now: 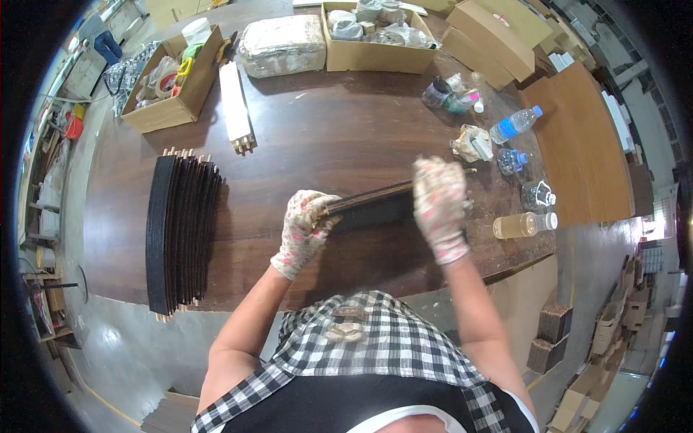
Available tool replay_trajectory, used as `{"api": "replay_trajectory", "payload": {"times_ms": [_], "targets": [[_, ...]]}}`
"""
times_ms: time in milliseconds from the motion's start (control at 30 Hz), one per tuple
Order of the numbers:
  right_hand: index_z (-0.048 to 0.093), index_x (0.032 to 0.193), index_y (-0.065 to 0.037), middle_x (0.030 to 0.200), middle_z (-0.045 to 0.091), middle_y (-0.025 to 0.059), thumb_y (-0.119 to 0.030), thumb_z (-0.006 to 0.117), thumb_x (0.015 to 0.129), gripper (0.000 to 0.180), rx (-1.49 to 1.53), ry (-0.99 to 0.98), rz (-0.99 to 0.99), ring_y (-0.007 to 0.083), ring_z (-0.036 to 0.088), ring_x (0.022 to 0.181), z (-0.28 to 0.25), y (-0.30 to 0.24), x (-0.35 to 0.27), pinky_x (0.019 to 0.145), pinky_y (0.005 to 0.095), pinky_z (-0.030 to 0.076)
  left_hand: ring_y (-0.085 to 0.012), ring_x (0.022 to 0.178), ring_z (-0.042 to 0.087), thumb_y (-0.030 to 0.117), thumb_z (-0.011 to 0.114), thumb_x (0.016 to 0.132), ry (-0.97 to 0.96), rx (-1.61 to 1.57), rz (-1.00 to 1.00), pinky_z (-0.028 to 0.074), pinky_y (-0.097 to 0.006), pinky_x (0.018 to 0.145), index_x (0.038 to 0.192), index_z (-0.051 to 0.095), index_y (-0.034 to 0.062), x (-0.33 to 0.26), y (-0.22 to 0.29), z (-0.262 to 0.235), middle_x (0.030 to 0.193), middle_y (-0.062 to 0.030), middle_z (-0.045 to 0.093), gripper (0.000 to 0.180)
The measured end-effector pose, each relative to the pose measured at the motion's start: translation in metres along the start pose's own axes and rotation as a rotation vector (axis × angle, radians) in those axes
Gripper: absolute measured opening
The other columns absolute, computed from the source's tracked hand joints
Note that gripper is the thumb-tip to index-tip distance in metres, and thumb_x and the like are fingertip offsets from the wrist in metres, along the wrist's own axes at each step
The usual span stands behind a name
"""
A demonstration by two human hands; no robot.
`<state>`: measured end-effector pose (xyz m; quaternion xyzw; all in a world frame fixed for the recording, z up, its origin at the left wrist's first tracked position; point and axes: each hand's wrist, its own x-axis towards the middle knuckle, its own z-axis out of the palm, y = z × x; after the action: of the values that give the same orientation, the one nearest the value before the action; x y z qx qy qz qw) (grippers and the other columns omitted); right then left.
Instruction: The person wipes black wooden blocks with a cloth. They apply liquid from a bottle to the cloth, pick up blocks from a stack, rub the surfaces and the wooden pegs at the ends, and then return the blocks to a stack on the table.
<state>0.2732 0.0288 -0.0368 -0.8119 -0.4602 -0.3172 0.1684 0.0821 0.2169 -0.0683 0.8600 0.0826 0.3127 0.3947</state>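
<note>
A black slat with a brown edge and pale wooden pegs (372,209) is held in front of me, above the table and close to its near edge. My left hand (299,227), in a flowered work glove, is closed round its left end. My right hand (440,206), gloved alike, lies over the right end; motion blurs it and its fingers cannot be made out. A peg tip shows just beyond it. On the left of the table stands a row of similar black slats (180,234), packed side by side with pegs sticking out at both ends.
A bundle of white slats (234,108) lies farther back. Behind are a carton of tapes (173,105), a wrapped bale (283,45) and a carton of bags (379,60). Along the right side stand several bottles (516,124) and a crumpled wrapper (473,143); a brown panel (577,151) adjoins them.
</note>
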Motion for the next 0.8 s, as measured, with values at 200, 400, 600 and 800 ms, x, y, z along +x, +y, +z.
{"api": "replay_trajectory", "payload": {"times_ms": [200, 400, 600, 800], "targets": [[0.067, 0.104, -0.006, 0.108, 0.068, 0.0123, -0.020, 0.062, 0.080, 0.029, 0.508, -0.188, -0.130, 0.0268, 0.061, 0.111, -0.001, -0.145, 0.024, 0.104, 0.0494, 0.037, -0.0355, 0.092, 0.056, 0.007, 0.069, 0.068, 0.175, -0.205, 0.034, 0.045, -0.044, 0.083, 0.098, 0.064, 0.0032, -0.016, -0.016, 0.011, 0.099, -0.0126, 0.062, 0.031], [0.055, 0.113, -0.004, 0.102, 0.066, 0.0068, -0.042, 0.036, 0.101, 0.044, 0.704, 0.042, 0.241, 0.0194, 0.059, 0.105, 0.034, -0.008, -0.007, 0.104, 0.0417, 0.041, -0.0309, 0.093, 0.058, 0.011, 0.074, 0.072, 0.002, 0.065, 0.023, 0.047, -0.039, 0.084, 0.102, 0.068, 0.0071, 0.000, 0.000, -0.002, 0.098, -0.0102, 0.062, 0.030], [0.065, 0.095, -0.002, 0.089, 0.067, 0.0097, -0.029, 0.050, 0.096, 0.030, 0.765, -0.108, 1.065, 0.0199, 0.065, 0.079, 0.011, 0.142, 0.004, 0.073, 0.0320, 0.053, -0.0308, 0.092, 0.058, 0.010, 0.075, 0.070, 0.052, 0.096, 0.049, 0.045, -0.042, 0.085, 0.102, 0.068, 0.0106, -0.003, -0.003, 0.000, 0.096, -0.0083, 0.065, 0.033], [0.065, 0.109, -0.005, 0.094, 0.066, 0.0048, -0.012, 0.068, 0.085, 0.025, 0.938, -0.026, 0.659, 0.0174, 0.062, 0.091, -0.002, 0.086, 0.032, 0.082, 0.0316, 0.050, -0.0334, 0.102, 0.059, 0.008, 0.073, 0.072, -0.113, 0.012, -0.029, 0.050, -0.042, 0.086, 0.112, 0.066, 0.0092, 0.002, 0.010, -0.028, 0.108, -0.0121, 0.064, 0.041]]}}
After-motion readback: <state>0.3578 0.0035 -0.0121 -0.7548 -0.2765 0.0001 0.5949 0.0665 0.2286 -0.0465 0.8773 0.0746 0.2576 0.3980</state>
